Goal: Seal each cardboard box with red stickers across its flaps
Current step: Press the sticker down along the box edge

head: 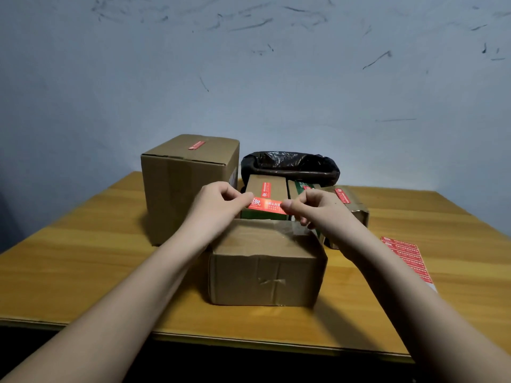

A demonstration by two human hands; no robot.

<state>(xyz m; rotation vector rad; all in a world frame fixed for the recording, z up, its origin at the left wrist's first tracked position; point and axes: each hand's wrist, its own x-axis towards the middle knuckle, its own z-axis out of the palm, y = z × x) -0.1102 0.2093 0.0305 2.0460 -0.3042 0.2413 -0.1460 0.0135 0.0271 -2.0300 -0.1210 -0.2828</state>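
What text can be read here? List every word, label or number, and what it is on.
Held red sticker: white Chinese print, too blurred to quote.
Stickers on the tall cardboard box and small boxes: too small to read.
Sticker sheet: rows of print, unreadable.
Nothing else bears text.

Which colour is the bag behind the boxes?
Black, glossy bag; seen in the head view.

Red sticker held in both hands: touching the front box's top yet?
Cannot tell. In the head view the red sticker, pinched by left hand and right hand, sits beyond the front box; no gap is plain.
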